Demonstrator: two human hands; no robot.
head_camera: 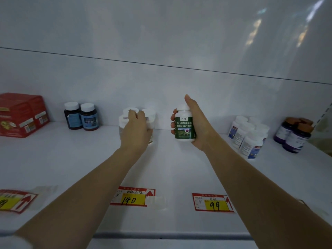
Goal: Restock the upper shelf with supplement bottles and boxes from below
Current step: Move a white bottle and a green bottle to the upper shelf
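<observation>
Centrally, green-labelled bottle [185, 127], white cap, upright, gripped by right hand [196, 126], left hand [136, 129] curled round clear bottle [152, 134].

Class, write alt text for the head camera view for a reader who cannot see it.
A person's right hand holds a green-labelled white bottle upright at a white shelf, while the left hand grips one of several white-capped bottles. Nearby are red boxes, dark bottles and price tags reading 140 and 99.
</observation>
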